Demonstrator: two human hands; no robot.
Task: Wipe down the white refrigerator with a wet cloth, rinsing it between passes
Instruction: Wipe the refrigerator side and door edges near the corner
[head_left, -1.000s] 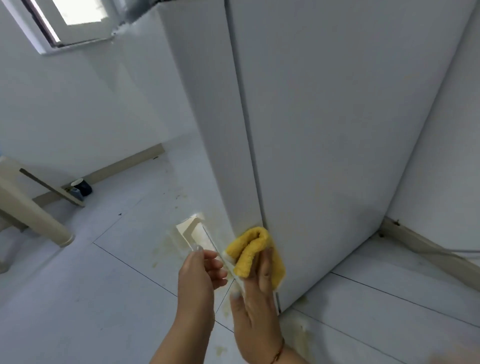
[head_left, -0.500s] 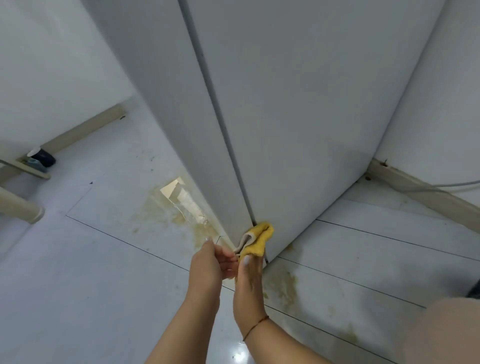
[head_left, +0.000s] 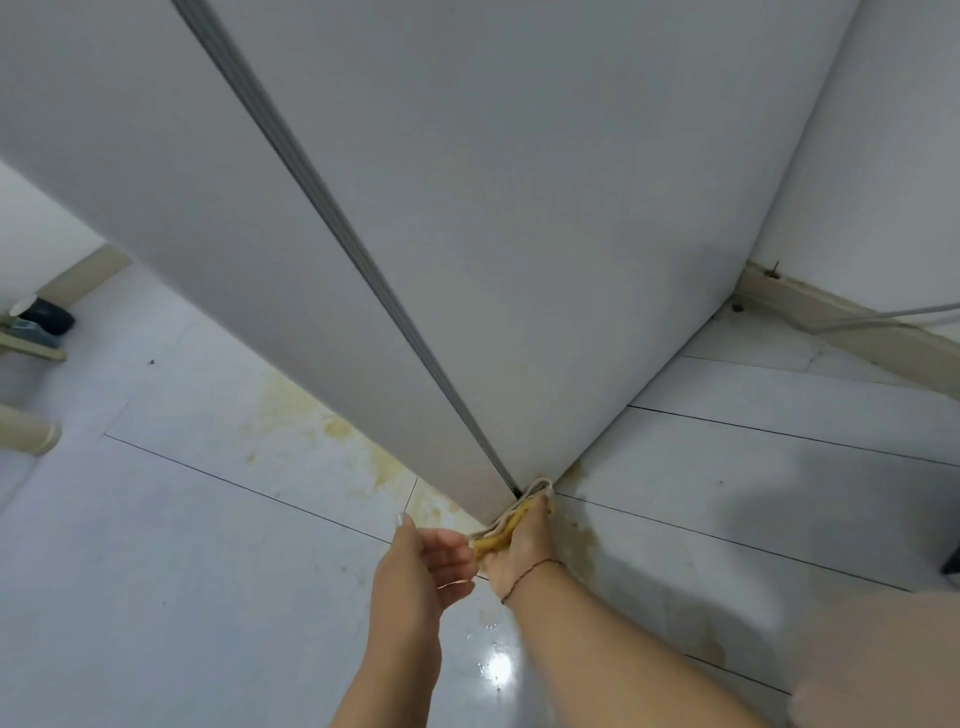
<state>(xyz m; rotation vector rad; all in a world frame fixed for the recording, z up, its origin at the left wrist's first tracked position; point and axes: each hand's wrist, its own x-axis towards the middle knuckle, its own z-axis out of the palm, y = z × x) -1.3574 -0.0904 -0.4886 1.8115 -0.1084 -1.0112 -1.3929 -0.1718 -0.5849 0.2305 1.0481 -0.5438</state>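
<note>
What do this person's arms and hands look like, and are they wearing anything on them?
Both forearms are bare, with no sleeves, gloves or watch in view. The right hand has a thin reddish-brown string bracelet around its wrist. The left hand wears no bracelet; a thin glint on one finger may be a ring, but I cannot tell for sure. Its thumbnail looks fairly long with pale polish.
</note>
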